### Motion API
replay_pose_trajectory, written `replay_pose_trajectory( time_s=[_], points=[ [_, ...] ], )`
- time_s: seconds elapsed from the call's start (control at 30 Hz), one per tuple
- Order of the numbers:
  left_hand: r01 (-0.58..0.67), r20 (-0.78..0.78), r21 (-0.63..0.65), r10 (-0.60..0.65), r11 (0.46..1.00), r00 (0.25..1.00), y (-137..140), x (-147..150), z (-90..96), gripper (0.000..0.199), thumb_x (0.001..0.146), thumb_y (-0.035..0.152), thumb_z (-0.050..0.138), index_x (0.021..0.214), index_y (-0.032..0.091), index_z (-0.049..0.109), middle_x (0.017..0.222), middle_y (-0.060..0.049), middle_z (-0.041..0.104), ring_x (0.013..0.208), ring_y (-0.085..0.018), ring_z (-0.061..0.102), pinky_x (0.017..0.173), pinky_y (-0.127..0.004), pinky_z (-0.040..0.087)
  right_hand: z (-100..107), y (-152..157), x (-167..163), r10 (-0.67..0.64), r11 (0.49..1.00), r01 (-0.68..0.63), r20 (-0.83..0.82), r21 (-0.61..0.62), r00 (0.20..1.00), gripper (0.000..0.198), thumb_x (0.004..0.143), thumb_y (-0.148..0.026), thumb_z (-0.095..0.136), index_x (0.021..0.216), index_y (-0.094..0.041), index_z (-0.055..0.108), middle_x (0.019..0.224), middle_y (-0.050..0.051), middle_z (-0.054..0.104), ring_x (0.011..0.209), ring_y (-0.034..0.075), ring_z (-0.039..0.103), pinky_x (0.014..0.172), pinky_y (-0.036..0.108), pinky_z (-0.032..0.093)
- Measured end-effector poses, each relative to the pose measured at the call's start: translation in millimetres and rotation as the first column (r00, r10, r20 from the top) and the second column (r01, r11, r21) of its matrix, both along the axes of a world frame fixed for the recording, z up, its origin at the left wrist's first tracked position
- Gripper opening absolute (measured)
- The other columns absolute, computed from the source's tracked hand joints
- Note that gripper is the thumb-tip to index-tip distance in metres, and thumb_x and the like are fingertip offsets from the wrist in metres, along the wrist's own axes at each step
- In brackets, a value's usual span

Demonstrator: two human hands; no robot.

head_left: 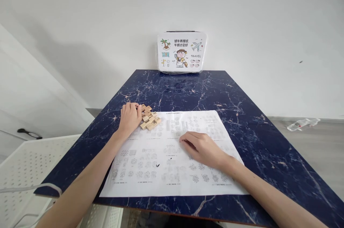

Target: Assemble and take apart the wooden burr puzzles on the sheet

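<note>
A small cluster of light wooden puzzle pieces (151, 120) lies at the upper left of a large printed instruction sheet (150, 192). My left hand (129, 116) is beside it, fingers curled and the tips up against the cluster's left side; what they hold, if anything, is hidden. On the middle right of the sheet rests my right hand (200, 145), its fingers bent and pressed together, pointing left. The space under its fingertips cannot be seen. Two tiny black bits (157, 165) sit on the paper below and left of it.
The blue marbled table (182, 95) reaches to the white wall. A white box with cartoon travel prints (182, 52) stands at its far edge. A perforated white rack (34, 160) with a pale cable (27, 188) is at left. A clear plastic bottle (299, 125) lies on the floor at right.
</note>
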State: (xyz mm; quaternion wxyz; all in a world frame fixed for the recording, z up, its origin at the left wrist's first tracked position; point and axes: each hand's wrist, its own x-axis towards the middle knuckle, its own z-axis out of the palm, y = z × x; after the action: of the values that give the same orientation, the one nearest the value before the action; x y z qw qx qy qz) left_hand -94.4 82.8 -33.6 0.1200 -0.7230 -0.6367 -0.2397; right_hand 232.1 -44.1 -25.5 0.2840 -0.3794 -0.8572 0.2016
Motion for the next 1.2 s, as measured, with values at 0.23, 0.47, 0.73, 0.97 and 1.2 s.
replay_pose_trajectory(
  time_s=[0.23,0.47,0.73,0.97,1.2],
  points=[
    [-0.052,-0.009,-0.008,0.051,0.999,0.999,2.8,-2.6,-3.1,0.037,0.106,0.038,0.033,0.102,0.016,0.063,0.105,-0.021,0.065,0.106,-0.039,0.059,0.094,-0.056,0.047,2.4,-0.6,-0.4,0.001,1.000,-0.001,0.008,-0.003,1.000,0.022,0.107,-0.019,0.047,0.105,-0.021,0.069,0.099,0.005,0.077,0.083,0.019,0.072,0.073,0.034,0.054],
    [-0.067,-0.073,-0.009,0.066,0.998,0.995,-2.0,0.9,5.0,0.050,0.108,0.046,0.031,0.097,0.015,0.068,0.102,-0.021,0.070,0.105,-0.040,0.063,0.093,-0.052,0.049,1.1,-0.1,-1.1,0.000,1.000,0.000,0.000,-0.006,1.000,0.022,0.107,-0.019,0.047,0.106,-0.020,0.069,0.100,0.006,0.078,0.085,0.020,0.072,0.075,0.035,0.055],
    [-0.094,-0.177,-0.016,0.089,0.995,0.980,-12.5,9.4,16.3,0.070,0.110,0.055,0.023,0.097,0.011,0.075,0.106,-0.022,0.073,0.108,-0.039,0.065,0.097,-0.051,0.047,1.8,0.1,-0.9,0.009,0.999,-0.009,-0.008,-0.033,1.000,0.023,0.108,-0.021,0.047,0.107,-0.021,0.069,0.101,0.006,0.078,0.085,0.020,0.072,0.073,0.035,0.055],
    [-0.106,-0.187,-0.020,0.100,0.994,0.977,-14.0,9.9,17.7,0.070,0.110,0.055,0.024,0.100,0.009,0.075,0.108,-0.024,0.073,0.108,-0.040,0.066,0.095,-0.050,0.047,0.9,0.2,-1.1,0.001,1.000,-0.001,0.001,-0.023,1.000,0.023,0.107,-0.020,0.047,0.105,-0.022,0.069,0.099,0.005,0.077,0.084,0.020,0.072,0.074,0.036,0.054],
    [-0.127,-0.224,-0.079,0.106,0.989,0.969,-17.8,13.9,24.8,0.063,0.111,0.055,0.024,0.097,0.013,0.069,0.091,-0.017,0.079,0.088,-0.033,0.075,0.088,-0.043,0.049,0.8,0.1,-0.7,0.002,0.999,-0.002,0.000,-0.033,1.000,0.023,0.107,-0.021,0.046,0.105,-0.021,0.070,0.099,0.006,0.077,0.084,0.021,0.071,0.074,0.036,0.054]
  ],
)
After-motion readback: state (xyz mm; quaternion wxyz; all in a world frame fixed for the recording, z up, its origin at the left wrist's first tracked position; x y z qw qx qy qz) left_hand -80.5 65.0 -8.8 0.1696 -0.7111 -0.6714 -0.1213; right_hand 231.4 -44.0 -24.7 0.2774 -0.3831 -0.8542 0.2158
